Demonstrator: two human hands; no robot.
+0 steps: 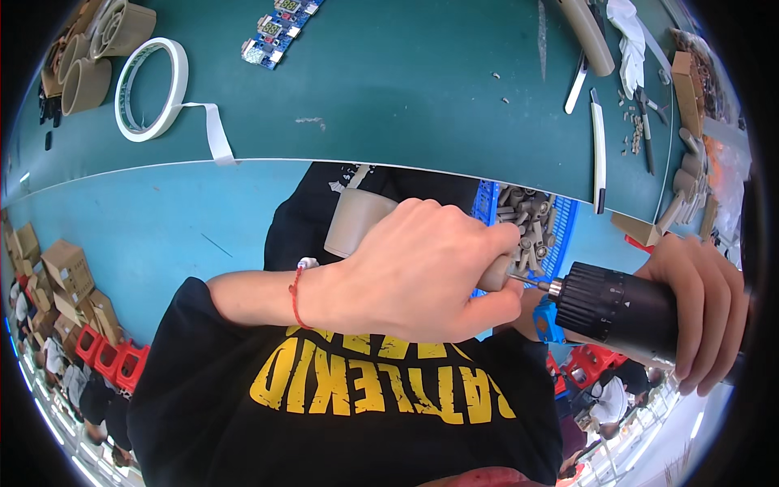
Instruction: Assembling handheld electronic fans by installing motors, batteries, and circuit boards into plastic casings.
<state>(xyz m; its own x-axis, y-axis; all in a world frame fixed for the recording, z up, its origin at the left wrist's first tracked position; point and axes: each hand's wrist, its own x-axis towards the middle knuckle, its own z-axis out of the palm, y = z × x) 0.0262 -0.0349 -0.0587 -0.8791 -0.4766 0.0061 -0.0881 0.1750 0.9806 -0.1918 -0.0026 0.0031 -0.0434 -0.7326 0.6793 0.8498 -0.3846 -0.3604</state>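
Observation:
My left hand [430, 272] is closed around a grey-beige plastic part. Its wide, cup-like end [357, 221] sticks out behind the hand, and its narrow end [494, 274] shows between thumb and forefinger. The middle is hidden under my palm, so I cannot tell whether both ends are one piece. Wrapped round a black power screwdriver [621, 307] is my right hand [704, 312]. The tool lies nearly level, its bit [529, 282] meeting the narrow end at my left fingertips. Any screw there is too small to make out.
A blue basket [568, 223] of small grey-beige parts [526, 227] sits below the green table [389, 97]. On the table lie a tape roll [174, 101], blue circuit boards [276, 34], utility knives [599, 150], pliers [647, 130] and a white glove [629, 45]. Grey-beige cups [87, 85] stand far left.

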